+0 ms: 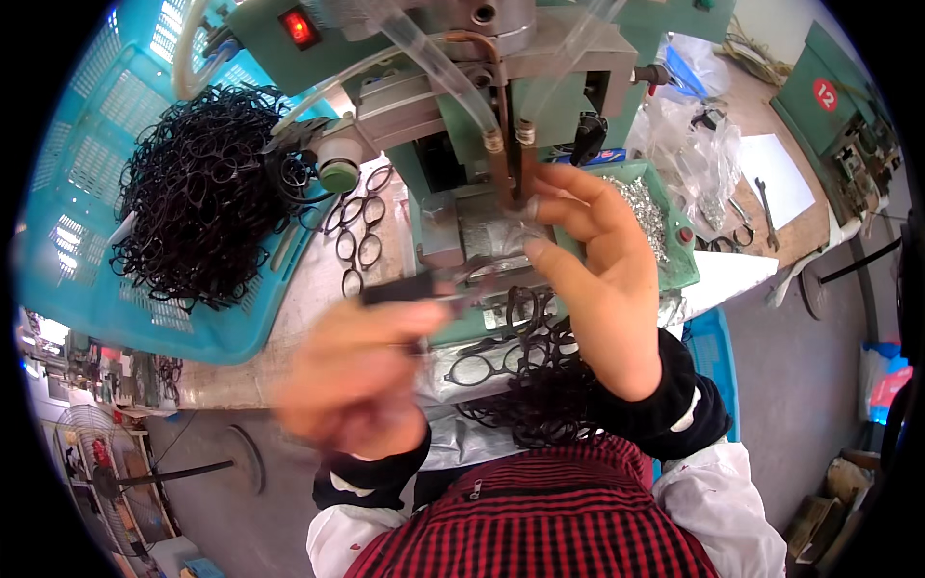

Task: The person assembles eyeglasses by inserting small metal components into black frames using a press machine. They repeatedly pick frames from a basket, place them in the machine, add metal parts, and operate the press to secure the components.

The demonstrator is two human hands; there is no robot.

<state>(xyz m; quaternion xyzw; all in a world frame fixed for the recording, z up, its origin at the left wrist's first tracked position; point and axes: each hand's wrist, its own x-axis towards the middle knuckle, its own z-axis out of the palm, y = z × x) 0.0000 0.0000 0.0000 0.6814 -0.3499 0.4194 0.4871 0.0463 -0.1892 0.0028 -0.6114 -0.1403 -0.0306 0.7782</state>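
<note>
My left hand (361, 371), smeared by motion, is closed round a black-handled tool (405, 289) in front of the machine. Its thin far end is too blurred to make out. My right hand (607, 270) reaches up to two copper-coloured rods (511, 169) hanging from the green machine (568, 106). Its thumb and fingertips curl close together beside the rods' lower ends; whatever they pinch is too small to tell. Below my hands, black eyeglass frames (487, 364) lie on silvery sheeting, with a tangled pile of frames (549, 400) against my checked apron.
A blue basket (217, 332) at left holds a heap of black frames (193, 193). Several loose frames (358, 226) lie beside it. Right of the machine stands a green tray (682, 260) of small metal parts, then plastic bags (665, 144) and a wrench (767, 214).
</note>
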